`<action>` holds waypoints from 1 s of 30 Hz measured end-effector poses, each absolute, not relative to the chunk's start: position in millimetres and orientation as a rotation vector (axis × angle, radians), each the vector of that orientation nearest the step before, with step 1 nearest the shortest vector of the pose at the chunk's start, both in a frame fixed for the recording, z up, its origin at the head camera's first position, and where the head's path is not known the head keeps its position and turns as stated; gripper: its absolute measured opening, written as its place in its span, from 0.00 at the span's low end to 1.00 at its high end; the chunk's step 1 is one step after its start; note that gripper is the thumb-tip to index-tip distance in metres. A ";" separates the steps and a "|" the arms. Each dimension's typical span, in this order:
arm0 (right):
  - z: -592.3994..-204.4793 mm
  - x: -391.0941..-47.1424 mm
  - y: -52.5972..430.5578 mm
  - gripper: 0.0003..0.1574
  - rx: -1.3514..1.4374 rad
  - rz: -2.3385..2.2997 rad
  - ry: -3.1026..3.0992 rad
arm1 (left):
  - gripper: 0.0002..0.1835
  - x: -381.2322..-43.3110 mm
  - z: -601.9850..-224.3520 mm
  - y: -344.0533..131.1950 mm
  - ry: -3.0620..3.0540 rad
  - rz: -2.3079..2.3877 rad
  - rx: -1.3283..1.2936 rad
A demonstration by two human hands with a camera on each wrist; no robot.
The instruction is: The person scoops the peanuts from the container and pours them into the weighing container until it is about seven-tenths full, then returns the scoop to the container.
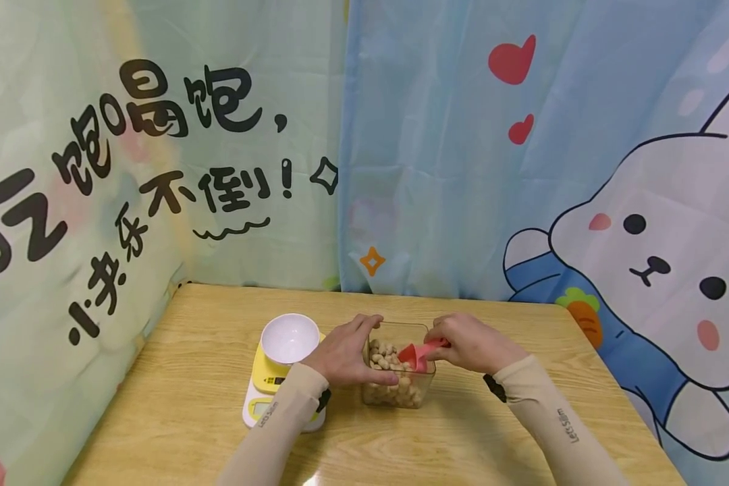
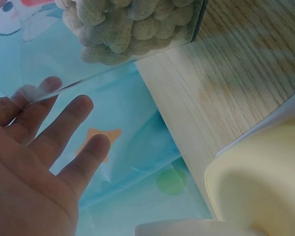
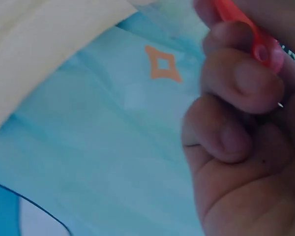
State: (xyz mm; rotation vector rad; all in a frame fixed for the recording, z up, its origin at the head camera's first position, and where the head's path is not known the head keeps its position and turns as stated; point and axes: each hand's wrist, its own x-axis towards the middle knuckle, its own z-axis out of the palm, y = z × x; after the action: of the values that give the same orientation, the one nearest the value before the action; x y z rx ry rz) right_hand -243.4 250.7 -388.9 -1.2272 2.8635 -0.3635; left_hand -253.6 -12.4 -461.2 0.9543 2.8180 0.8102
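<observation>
A clear plastic container (image 1: 428, 382) filled partly with shelled-on peanuts (image 1: 384, 356) stands on the table. My left hand (image 1: 345, 352) holds its left side, thumb along the near wall and fingers at the far rim. In the left wrist view, fingers (image 2: 71, 120) lie at the clear wall, with peanuts (image 2: 137, 27) behind it. With curled fingers my right hand (image 1: 470, 341) grips the handle of a red scoop (image 1: 423, 352). The scoop's head is down among the peanuts at the container's right side. Its handle end (image 3: 271, 54) pokes out between the fingers in the right wrist view.
Left of the container, a yellow and white kitchen scale (image 1: 266, 374) carries a white bowl (image 1: 290, 337); the left forearm partly covers the scale. The wooden table (image 1: 200, 378) meets printed curtains (image 1: 425, 169) at its back and left.
</observation>
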 end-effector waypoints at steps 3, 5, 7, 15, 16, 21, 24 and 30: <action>-392.1 -246.6 257.2 0.04 -1.228 -0.464 2.834 | 0.60 -255.1 -459.0 -13.3 2.817 0.811 0.943; -393.9 -248.6 259.5 0.04 -1.235 -0.505 2.827 | 0.60 -256.1 -458.0 -14.0 2.822 0.823 0.936; -395.1 -249.9 261.4 0.04 -1.238 -0.541 2.824 | 0.59 -257.3 -458.1 -13.9 2.825 0.840 0.937; -404.6 -248.0 270.9 0.04 -1.223 -0.636 2.799 | 0.60 -253.2 -461.9 -10.9 2.796 0.861 0.929; -405.6 -247.8 272.0 0.05 -1.216 -0.651 2.801 | 0.60 -252.8 -462.5 -10.6 2.798 0.862 0.928; -411.7 -246.6 277.9 0.07 -1.164 -0.728 2.830 | 0.61 -252.2 -462.8 -11.0 2.804 0.852 0.920; -415.4 -245.3 280.5 0.09 -1.134 -0.772 2.850 | 0.61 -252.0 -463.3 -11.8 2.798 0.857 0.918; -420.9 -245.0 279.9 0.09 -1.158 -0.850 2.876 | 0.61 -252.6 -464.6 -11.7 2.799 0.876 0.926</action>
State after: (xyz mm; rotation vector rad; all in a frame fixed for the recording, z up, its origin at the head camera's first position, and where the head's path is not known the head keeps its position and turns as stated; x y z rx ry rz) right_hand -245.0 279.9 -420.9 -1.1580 2.8761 -0.8496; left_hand -252.6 -11.7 -464.6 0.9264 2.7987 0.8758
